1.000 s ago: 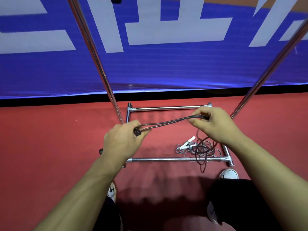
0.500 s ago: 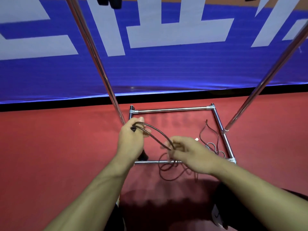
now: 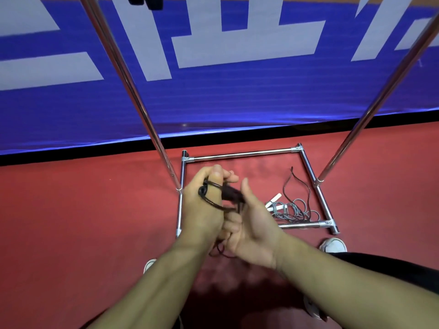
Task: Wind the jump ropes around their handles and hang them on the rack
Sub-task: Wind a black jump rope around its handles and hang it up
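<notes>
A: What moved since half a second ago?

B: The right hand (image 3: 251, 230) has swung in from the right and now sits against the left hand (image 3: 202, 207). The rope loop that arched between the hands earlier is pulled in close over the left thumb.

A: What is each hand doing?

B: The left hand grips the black handles (image 3: 231, 194), with the black rope (image 3: 209, 200) looped over its thumb. The right hand has its thumb up and fingers curled in beside the left hand; whether they pinch the rope I cannot tell, since they are hidden. A little rope hangs below the hands.

A: And the rest of that rope?

B: Its far end trails to the floor (image 3: 71, 222) inside the rack (image 3: 242, 154) base, at the right.

A: Anything else down there?

B: A grey rope (image 3: 292, 210) with white handles (image 3: 274, 203) lies tangled in the near right corner of the base, touching the near bar. A blue banner (image 3: 237, 103) runs along the far side.
</notes>
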Tool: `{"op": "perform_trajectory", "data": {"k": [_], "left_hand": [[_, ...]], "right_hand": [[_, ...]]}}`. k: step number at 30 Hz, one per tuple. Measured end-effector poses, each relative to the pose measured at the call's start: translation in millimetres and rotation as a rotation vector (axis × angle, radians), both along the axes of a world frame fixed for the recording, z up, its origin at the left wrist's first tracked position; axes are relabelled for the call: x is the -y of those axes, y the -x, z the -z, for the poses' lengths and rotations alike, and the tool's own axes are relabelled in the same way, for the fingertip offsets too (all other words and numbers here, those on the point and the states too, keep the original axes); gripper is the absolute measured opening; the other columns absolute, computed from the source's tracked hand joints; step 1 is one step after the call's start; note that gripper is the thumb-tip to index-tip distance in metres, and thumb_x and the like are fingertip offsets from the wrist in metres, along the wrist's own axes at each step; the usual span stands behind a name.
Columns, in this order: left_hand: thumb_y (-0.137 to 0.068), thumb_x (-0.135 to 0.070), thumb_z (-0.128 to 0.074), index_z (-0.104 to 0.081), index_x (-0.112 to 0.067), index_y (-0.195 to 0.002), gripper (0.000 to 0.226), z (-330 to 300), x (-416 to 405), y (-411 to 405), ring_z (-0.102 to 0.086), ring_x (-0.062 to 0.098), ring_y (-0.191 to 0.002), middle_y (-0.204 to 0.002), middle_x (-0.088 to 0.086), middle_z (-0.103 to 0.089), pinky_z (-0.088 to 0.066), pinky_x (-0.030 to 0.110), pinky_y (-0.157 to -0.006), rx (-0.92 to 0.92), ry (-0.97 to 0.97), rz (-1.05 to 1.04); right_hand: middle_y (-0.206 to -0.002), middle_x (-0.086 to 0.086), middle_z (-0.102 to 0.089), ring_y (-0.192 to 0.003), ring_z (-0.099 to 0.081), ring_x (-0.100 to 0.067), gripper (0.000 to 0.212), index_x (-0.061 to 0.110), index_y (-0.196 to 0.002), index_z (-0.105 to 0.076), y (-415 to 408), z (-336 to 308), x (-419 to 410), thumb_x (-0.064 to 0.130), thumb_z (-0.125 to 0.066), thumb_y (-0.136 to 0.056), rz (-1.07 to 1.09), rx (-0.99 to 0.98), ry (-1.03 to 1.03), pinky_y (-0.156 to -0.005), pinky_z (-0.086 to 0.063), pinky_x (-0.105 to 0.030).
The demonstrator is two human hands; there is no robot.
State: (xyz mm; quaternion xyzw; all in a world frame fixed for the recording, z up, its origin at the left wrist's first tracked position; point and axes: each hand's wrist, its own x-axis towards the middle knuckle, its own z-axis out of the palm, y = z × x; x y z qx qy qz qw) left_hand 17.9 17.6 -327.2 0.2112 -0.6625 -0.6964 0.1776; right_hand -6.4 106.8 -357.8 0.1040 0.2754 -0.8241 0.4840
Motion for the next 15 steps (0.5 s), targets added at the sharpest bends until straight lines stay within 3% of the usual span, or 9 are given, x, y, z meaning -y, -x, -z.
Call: {"op": "perform_trajectory", "data": {"k": [2,4,5,7,9,11,13,15], "left_hand": [[-0.100,-0.024,-0.053,-0.067,-0.008,-0.090,0.023,-3,-6,-4,-0.070,0.010,-0.069,-0.090,-0.003,-0.077,-0.055,0.024,-0.059,0.000,-0.090,0.028],[-0.093,-0.010,-0.063,-0.069,-0.006,-0.090,0.008,1,-5,-6,-0.071,0.004,-0.073,-0.097,-0.004,-0.077,-0.053,0.016,-0.061,-0.019,-0.007,0.079],[-0.089,-0.002,-0.067,-0.069,-0.008,-0.089,0.006,4,-3,-7,-0.071,0.002,-0.080,-0.101,-0.007,-0.076,-0.052,0.014,-0.066,-0.023,0.043,0.120],[-0.083,0.002,-0.073,-0.066,-0.016,-0.101,0.026,12,3,-7,-0.069,0.002,-0.098,-0.112,-0.016,-0.072,-0.054,0.020,-0.083,-0.035,0.164,0.260],[-0.083,-0.009,-0.072,-0.057,-0.021,-0.119,0.041,16,6,-10,-0.061,0.001,-0.115,-0.123,-0.018,-0.065,-0.049,0.022,-0.098,-0.039,0.316,0.414],[-0.087,-0.021,-0.064,-0.050,-0.019,-0.126,0.041,17,5,-12,-0.057,0.003,-0.123,-0.130,-0.018,-0.059,-0.046,0.022,-0.102,-0.057,0.326,0.480],[-0.089,-0.035,-0.053,-0.046,-0.020,-0.122,0.038,16,3,-12,-0.056,0.003,-0.123,-0.133,-0.017,-0.056,-0.047,0.020,-0.099,-0.069,0.306,0.483],[-0.089,-0.047,-0.043,-0.043,-0.023,-0.111,0.033,16,4,-10,-0.055,-0.004,-0.120,-0.137,-0.016,-0.051,-0.045,0.013,-0.093,-0.053,0.349,0.444]], "right_hand": [[-0.043,0.008,-0.024,-0.038,-0.021,-0.006,0.041,0.026,-0.079,-0.067,11,-5,1,0.061,-0.048,-0.090,0.150,0.004,-0.055,-0.049,-0.018,-0.023],[-0.040,0.009,-0.029,-0.035,-0.021,-0.005,0.034,0.025,-0.078,-0.062,20,-10,-1,0.053,-0.050,-0.093,0.230,0.017,-0.112,-0.046,-0.017,-0.021],[-0.040,0.009,-0.032,-0.034,-0.021,-0.005,0.031,0.025,-0.079,-0.060,24,-10,-3,0.049,-0.051,-0.094,0.261,0.037,-0.136,-0.044,-0.018,-0.020],[-0.049,0.007,-0.033,-0.034,-0.021,-0.006,0.025,0.024,-0.081,-0.060,32,-10,-8,0.043,-0.054,-0.096,0.319,0.078,-0.182,-0.039,-0.023,-0.018],[-0.059,0.006,-0.032,-0.036,-0.022,-0.007,0.023,0.023,-0.080,-0.061,37,-10,-12,0.040,-0.057,-0.095,0.336,0.064,-0.241,-0.041,-0.024,-0.019],[-0.060,0.005,-0.041,-0.040,-0.030,-0.007,0.023,0.023,-0.078,-0.061,38,-8,-13,0.039,-0.058,-0.094,0.324,0.021,-0.296,-0.047,-0.024,-0.022],[-0.063,0.001,-0.043,-0.047,-0.033,-0.008,0.024,0.022,-0.078,-0.061,37,-5,-12,0.039,-0.057,-0.095,0.308,-0.007,-0.317,-0.049,-0.027,-0.023],[-0.063,0.001,-0.028,-0.043,-0.024,-0.008,0.025,0.021,-0.079,-0.061,38,-3,-11,0.039,-0.056,-0.096,0.320,-0.049,-0.312,-0.041,-0.025,-0.021]]}}
